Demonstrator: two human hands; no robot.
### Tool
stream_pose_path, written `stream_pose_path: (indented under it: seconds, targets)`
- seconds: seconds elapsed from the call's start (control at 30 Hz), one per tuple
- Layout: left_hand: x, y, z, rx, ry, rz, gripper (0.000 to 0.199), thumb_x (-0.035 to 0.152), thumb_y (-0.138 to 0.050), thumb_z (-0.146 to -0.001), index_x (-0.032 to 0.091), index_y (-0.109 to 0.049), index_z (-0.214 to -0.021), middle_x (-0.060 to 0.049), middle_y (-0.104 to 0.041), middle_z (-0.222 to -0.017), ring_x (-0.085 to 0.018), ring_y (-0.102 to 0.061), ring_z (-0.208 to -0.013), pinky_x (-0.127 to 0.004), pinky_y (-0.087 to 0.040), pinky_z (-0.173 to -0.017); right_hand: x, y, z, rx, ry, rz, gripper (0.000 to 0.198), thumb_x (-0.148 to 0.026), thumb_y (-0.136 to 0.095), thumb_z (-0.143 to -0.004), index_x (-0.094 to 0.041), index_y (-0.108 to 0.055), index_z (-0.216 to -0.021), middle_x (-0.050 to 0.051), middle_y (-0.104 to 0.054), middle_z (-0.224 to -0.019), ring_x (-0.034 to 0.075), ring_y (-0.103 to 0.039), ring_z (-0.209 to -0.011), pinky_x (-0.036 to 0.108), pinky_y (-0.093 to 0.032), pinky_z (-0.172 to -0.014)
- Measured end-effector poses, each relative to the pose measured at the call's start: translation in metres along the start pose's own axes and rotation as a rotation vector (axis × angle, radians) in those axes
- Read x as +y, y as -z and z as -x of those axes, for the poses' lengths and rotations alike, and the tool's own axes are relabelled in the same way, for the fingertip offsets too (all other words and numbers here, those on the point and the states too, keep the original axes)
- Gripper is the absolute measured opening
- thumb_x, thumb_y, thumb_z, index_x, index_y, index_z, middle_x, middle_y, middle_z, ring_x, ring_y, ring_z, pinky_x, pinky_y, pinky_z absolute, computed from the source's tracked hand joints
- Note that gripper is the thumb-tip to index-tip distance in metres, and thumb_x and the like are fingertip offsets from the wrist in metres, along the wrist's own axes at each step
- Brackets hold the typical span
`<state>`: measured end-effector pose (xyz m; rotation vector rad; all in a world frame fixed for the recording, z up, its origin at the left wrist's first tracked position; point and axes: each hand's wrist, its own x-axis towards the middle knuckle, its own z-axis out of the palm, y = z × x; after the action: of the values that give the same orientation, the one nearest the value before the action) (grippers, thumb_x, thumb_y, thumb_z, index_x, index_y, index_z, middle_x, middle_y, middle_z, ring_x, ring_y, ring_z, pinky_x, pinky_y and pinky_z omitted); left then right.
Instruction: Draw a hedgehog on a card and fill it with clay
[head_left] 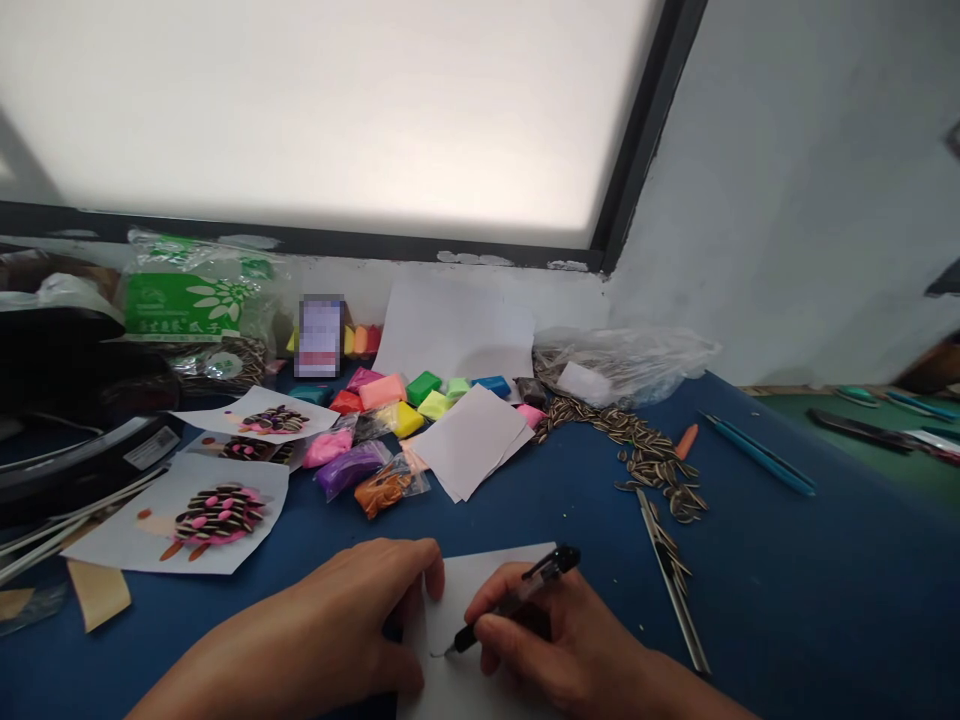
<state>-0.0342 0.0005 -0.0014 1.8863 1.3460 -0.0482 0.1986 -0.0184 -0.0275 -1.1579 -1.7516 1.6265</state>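
My right hand (547, 640) is closed around a black pen (517, 598), its tip touching a white sheet of paper (495, 565) in front of me. A short dark curved line shows at the tip. At the sheet's left edge, my left hand (352, 620) holds the paper down with curled fingers and thumb; some fingertips are hidden beneath the hand. Left of it lie white cards with hedgehog pictures (217, 520) made of striped seeds and pink clay. Blank white sheets (476, 440) rest beyond my hands.
Coloured clay packs (352, 468) are heaped behind. Sunflower seeds (637, 435) trail across the blue table (787, 600), near a metal-bodied cutter (671, 585), an orange clay piece (686, 442) and a blue pen-like tool (761, 455). A green seed bag (191, 305) stands back left, a clear bag (637, 365) back right.
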Motion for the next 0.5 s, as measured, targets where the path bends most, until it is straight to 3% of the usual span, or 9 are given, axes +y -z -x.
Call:
stream_pose_path:
  seconds: [0.5]
  targets:
    - [-0.0051, -0.0034, -0.0023, 0.011, -0.002, 0.008, 0.036, 0.016, -0.067, -0.065, 0.030, -0.065, -0.099, 0.004, -0.060, -0.087, -0.024, -0.058, -0.085, -0.030, -0.040, -0.068, -0.0040, 0.0035, 0.0025, 0.011, -0.035, -0.027, 0.020, -0.036, -0.067, -0.085, -0.018, -0.065, -0.091, 0.001, -0.065, -0.072, 0.013, -0.058, -0.061, 0.025, -0.048, -0.061]
